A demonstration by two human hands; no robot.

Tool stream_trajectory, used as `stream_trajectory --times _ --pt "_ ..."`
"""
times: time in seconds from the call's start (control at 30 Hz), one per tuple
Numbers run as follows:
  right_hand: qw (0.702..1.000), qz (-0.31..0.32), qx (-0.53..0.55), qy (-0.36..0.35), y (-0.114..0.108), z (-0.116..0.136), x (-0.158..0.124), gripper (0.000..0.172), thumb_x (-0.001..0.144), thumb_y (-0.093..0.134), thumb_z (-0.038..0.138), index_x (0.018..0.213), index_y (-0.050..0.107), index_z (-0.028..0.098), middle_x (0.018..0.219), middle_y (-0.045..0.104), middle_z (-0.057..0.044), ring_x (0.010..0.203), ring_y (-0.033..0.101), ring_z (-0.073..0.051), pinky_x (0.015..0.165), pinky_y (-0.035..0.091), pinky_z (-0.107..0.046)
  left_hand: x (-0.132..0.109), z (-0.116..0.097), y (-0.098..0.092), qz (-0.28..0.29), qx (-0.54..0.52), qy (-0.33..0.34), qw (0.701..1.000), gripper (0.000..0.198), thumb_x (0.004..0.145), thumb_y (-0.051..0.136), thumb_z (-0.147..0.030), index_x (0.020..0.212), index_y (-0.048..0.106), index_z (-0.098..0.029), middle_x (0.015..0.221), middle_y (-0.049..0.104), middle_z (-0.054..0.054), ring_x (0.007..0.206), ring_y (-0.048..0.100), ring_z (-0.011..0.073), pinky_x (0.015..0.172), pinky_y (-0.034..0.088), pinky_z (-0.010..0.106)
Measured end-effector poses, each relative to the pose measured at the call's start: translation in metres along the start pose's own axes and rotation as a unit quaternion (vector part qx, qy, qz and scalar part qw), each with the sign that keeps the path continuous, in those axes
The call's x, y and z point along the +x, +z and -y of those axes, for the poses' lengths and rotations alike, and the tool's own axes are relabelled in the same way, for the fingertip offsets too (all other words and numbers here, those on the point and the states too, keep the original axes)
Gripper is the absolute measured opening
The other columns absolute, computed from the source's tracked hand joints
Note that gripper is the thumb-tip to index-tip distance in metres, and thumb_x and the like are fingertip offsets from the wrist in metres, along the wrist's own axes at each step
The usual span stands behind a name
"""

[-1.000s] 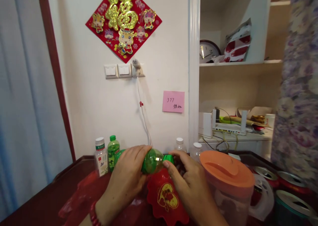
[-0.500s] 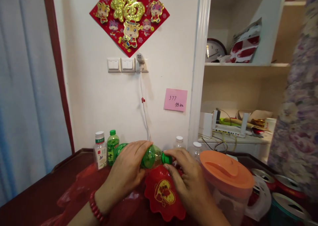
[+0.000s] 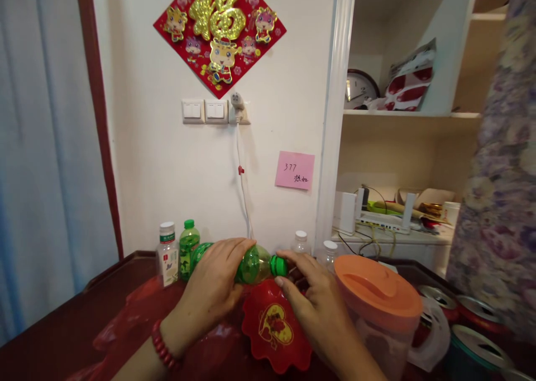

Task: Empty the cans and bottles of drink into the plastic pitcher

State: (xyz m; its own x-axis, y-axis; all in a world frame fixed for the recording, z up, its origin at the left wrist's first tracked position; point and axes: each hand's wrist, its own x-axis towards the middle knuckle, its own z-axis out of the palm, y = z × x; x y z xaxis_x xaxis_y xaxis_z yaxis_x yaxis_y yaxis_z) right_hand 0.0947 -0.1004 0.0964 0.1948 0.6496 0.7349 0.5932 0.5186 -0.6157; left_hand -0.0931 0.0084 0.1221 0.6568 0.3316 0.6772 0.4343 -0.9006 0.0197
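Observation:
A green plastic bottle (image 3: pixel 253 265) lies on its side across the middle, its neck pointing right. My left hand (image 3: pixel 218 275) wraps over the bottle's body from above and hides part of it. Around the green bottle cap (image 3: pixel 278 266) curl the thumb and index finger of my right hand (image 3: pixel 312 291), the cap showing between their tips. Below the neck rests a red scalloped dish (image 3: pixel 274 331) with a gold heart print, partly covered by my right thumb.
Left stand a white-capped bottle (image 3: pixel 168 258) and a small green bottle (image 3: pixel 190 244). Two clear bottles with white caps (image 3: pixel 300 238) stand behind my right hand. An orange-lidded pitcher (image 3: pixel 377 291) and several cans (image 3: pixel 477 347) occupy the right. Red plastic film (image 3: pixel 125 325) covers the table's left.
The view has shifted slightly. My right fingers have loosened a little around the cap, and more of it shows. My left hand keeps its hold on the bottle.

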Motion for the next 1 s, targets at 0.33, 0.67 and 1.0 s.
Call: stream_trajectory --times 0.33,0.67,1.0 --pt "0.996 0.023 0.019 0.087 -0.002 0.004 0.000 0.033 0.094 0.051 0.045 0.106 0.067 0.019 0.086 0.065 -0.004 0.076 0.060 -0.021 0.064 0.041 -0.028 -0.001 -0.002 0.000 0.002 -0.015 -0.007 1.000 0.074 0.065 0.053 -0.004 0.136 0.049 -0.023 0.130 0.064 0.010 0.120 0.060 0.0303 0.102 0.047 0.054" --pt "0.995 0.006 0.039 0.095 0.000 0.000 -0.003 0.032 0.097 0.055 0.050 0.095 0.064 0.019 0.078 0.062 -0.001 0.068 0.057 -0.018 0.060 0.041 -0.026 0.000 -0.006 -0.002 0.012 -0.015 -0.010 1.000 0.078 0.060 0.051 -0.001 0.135 0.049 -0.024 0.134 0.064 0.009 0.123 0.058 0.0296 0.106 0.045 0.053" --pt "0.995 -0.099 0.019 -0.013 -0.006 -0.008 -0.001 0.031 0.095 0.060 0.030 0.125 0.066 0.025 0.109 0.062 -0.004 0.087 0.060 -0.018 0.074 0.050 -0.027 -0.001 0.004 0.003 0.015 -0.125 -0.086 0.988 0.072 0.066 0.059 -0.008 0.136 0.051 -0.022 0.136 0.063 0.010 0.125 0.057 0.0296 0.109 0.042 0.051"
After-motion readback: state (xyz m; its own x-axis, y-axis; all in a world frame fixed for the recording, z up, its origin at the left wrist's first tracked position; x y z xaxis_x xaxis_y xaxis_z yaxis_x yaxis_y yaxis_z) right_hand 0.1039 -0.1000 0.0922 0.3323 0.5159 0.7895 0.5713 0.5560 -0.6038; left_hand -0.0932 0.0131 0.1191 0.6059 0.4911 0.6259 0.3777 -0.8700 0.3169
